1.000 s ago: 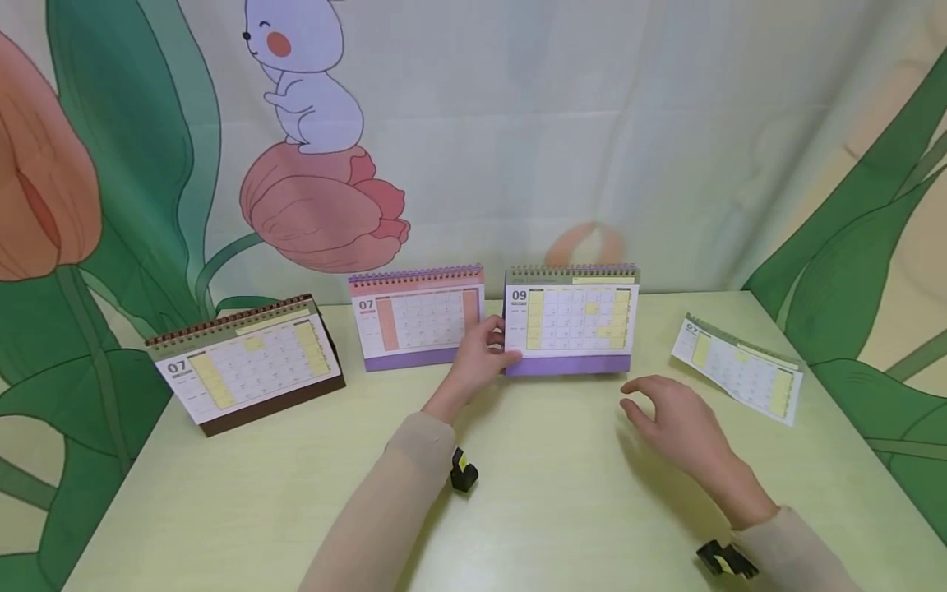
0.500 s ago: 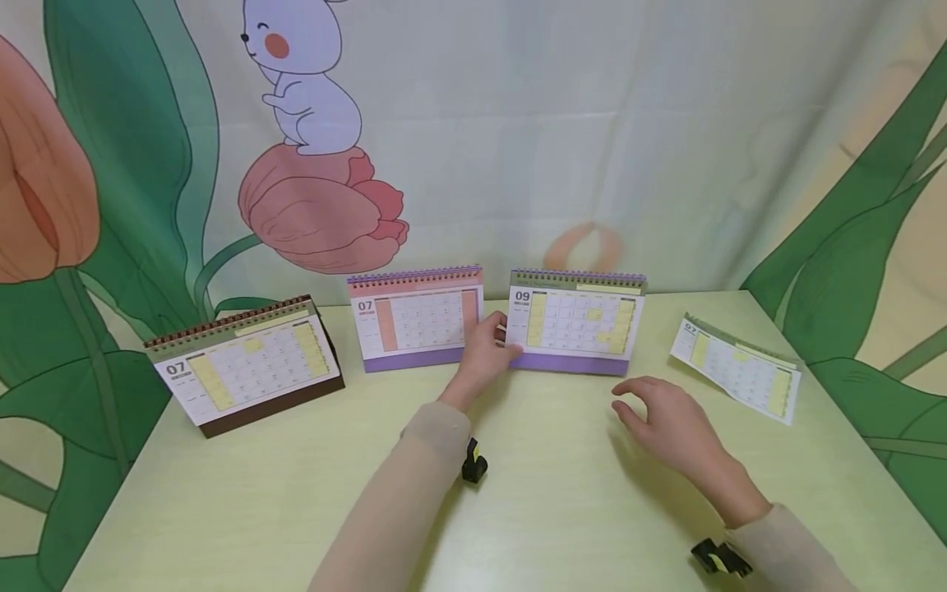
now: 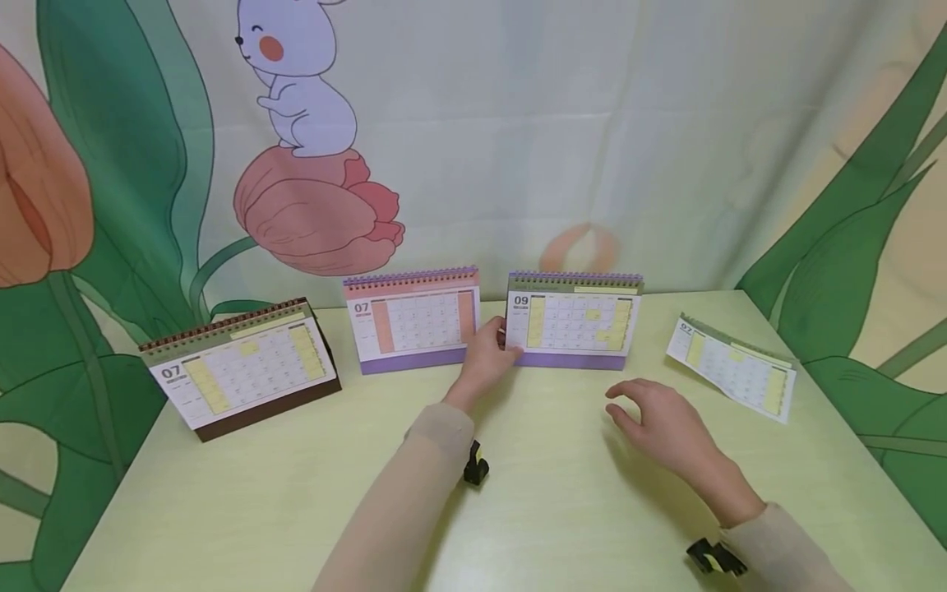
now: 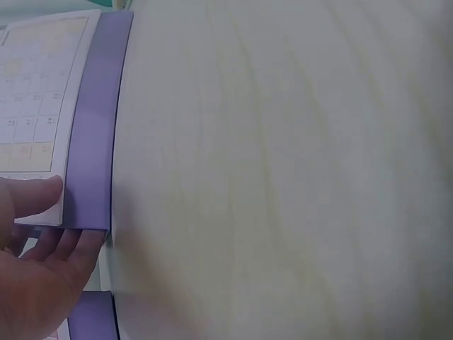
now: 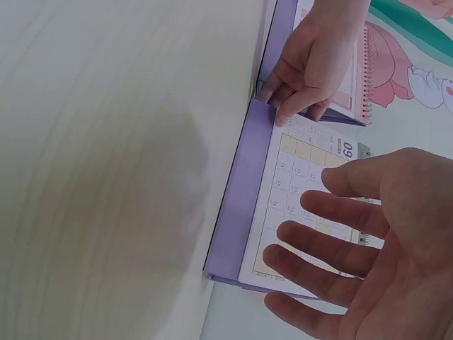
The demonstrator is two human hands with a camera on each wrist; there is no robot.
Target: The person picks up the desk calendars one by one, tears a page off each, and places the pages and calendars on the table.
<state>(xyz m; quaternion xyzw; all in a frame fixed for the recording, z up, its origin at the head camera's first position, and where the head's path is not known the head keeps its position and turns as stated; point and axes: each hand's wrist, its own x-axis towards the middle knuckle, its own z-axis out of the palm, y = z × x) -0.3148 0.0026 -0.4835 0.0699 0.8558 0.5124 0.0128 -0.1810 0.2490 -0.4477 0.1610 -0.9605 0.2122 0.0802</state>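
Observation:
My left hand (image 3: 490, 355) holds the lower left corner of a desk calendar (image 3: 573, 325) with a purple base, a green header and page 09. In the left wrist view the thumb (image 4: 35, 195) lies on the front page, while the other fingers reach behind the purple base. My right hand (image 3: 666, 419) hovers in front of the calendar's right end, holding nothing. Its fingers (image 5: 322, 244) are spread and loosely bent in the right wrist view. Just left of my left hand stands a pink-header calendar (image 3: 414, 321) on a purple base, partly covered by that hand.
A brown-based calendar (image 3: 240, 370) showing 07 stands angled at the left. Toward the right edge of the pale table (image 3: 547, 510), a loose spiral-bound calendar pad (image 3: 732, 366) lies bent. A curtain (image 3: 459, 148) printed with a rabbit and flowers hangs behind.
The page 09 calendar has shifted slightly right and its right end has turned back, with my left hand moving along on its corner. My right hand has drifted a little left.

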